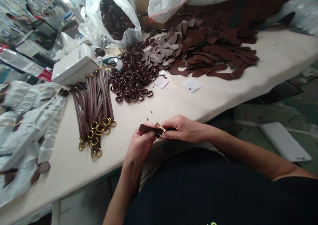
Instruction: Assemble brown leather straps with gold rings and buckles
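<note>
Near the table's front edge, my left hand (141, 143) pinches a flat dark brown leather strap (148, 129) between thumb and fingers. A gold metal buckle (160, 131) sits at the strap's right end. My right hand (182, 128) is closed at the buckle's other side, its fingertips on the dark piece there; the fingers partly hide it. Beyond my hands lie many small brown leather loops (134, 76) in a heap. To the left is a bundle of brown straps (95, 102) with gold rings at their near ends.
Brown leather pieces (211, 56) are piled at the back right, beside greyish ones (162, 51). A plastic bag (135, 19) of loops and a white box (74, 64) stand behind. Wrapped straps (29, 132) cover the left end. Two paper slips (191, 84) lie mid-table.
</note>
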Demonstrator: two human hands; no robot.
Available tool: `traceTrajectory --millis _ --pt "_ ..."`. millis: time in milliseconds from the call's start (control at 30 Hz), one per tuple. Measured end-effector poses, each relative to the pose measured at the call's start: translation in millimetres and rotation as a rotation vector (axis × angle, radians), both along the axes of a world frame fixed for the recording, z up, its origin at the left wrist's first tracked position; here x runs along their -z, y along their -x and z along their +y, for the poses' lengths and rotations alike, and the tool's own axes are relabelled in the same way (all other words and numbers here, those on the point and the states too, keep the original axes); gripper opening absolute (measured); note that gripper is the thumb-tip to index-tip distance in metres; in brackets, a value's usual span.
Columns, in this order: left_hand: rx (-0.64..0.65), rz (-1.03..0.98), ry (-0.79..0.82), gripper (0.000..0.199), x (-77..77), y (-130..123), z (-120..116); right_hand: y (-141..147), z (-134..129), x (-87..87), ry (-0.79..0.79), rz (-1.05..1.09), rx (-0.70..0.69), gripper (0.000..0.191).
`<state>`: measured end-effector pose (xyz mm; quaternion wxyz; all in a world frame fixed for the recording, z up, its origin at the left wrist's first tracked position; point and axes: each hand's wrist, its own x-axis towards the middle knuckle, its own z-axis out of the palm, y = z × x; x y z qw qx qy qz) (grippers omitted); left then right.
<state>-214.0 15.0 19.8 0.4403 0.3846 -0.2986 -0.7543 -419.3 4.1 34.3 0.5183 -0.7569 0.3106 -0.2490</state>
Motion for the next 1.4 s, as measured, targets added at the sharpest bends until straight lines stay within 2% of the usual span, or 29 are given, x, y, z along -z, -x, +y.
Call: traceTrajectory --millis 133,233,333,433,567,633,700,767,800,833,900,967,1067,1167,1200,1267,1333,1400 --pt "-0.002 -0.144 0.124 0.017 0.9 -1.5 6.5 1.8 6.7 7.1 -0.048 0.008 -0.078 0.022" --pt "-0.099 -0.254 0.291 0.011 4.0 1.4 7.9 -3.7 12.4 10.5 -0.020 0.064 0.036 0.029" --pt "-0.193 -0.314 0.413 0.014 6.4 4.9 6.7 -7.8 14.6 9.5 0.024 0.095 0.126 0.033" --pt "-0.219 -0.417 0.513 0.012 7.4 4.4 5.8 -8.0 14.9 5.3 0.075 0.108 0.123 0.030" --pt "-0.166 -0.666 0.585 0.007 6.9 0.4 7.3 -9.3 18.3 3.5 0.109 0.182 0.151 0.027" --pt "-0.163 -0.828 0.719 0.004 5.9 1.4 8.4 -11.7 20.5 5.7 0.121 0.233 0.206 0.024" --pt "-0.234 -0.979 0.936 0.004 4.1 5.0 9.6 -13.8 21.6 8.4 0.111 0.246 0.274 0.027" --pt "-0.284 -1.035 1.107 0.008 1.1 9.1 10.7 -14.5 21.4 9.7 0.082 0.198 0.313 0.032" --pt "-0.277 -1.024 1.142 0.009 -0.8 10.4 11.3 -14.0 21.0 9.5 0.065 0.165 0.325 0.033" --pt "-0.244 -0.985 1.141 0.009 -2.9 10.9 11.8 -13.1 20.6 8.7 0.046 0.137 0.332 0.033" --pt "-0.146 -0.834 1.039 0.019 -7.1 9.1 12.5 -10.1 19.8 5.1 0.006 0.105 0.337 0.033" --pt "-0.060 -0.655 0.854 0.032 -10.2 4.7 12.7 -6.3 19.1 -1.2 -0.029 0.108 0.320 0.033" --pt "0.058 -0.431 0.519 0.021 -11.9 -2.0 12.2 -1.0 17.7 -15.2 -0.039 0.154 0.249 0.032" --pt "0.329 -0.229 0.232 0.072 -12.6 -3.8 11.6 2.3 15.1 -30.7 -0.002 0.271 0.135 0.026" --pt "0.414 -0.187 0.181 0.080 -13.0 -3.3 11.4 2.8 14.3 -35.0 0.010 0.319 0.088 0.023" --pt "0.497 -0.161 0.144 0.072 -14.0 -1.6 11.1 3.2 13.0 -41.6 -0.022 0.394 -0.006 0.021" --pt "0.485 -0.165 0.121 0.051 -14.6 -0.4 11.3 3.4 12.6 -45.9 -0.160 0.417 -0.090 0.022" --pt "0.453 -0.176 0.104 0.040 -14.7 -1.0 12.2 4.3 12.7 -49.3 -0.326 0.399 -0.142 0.023"
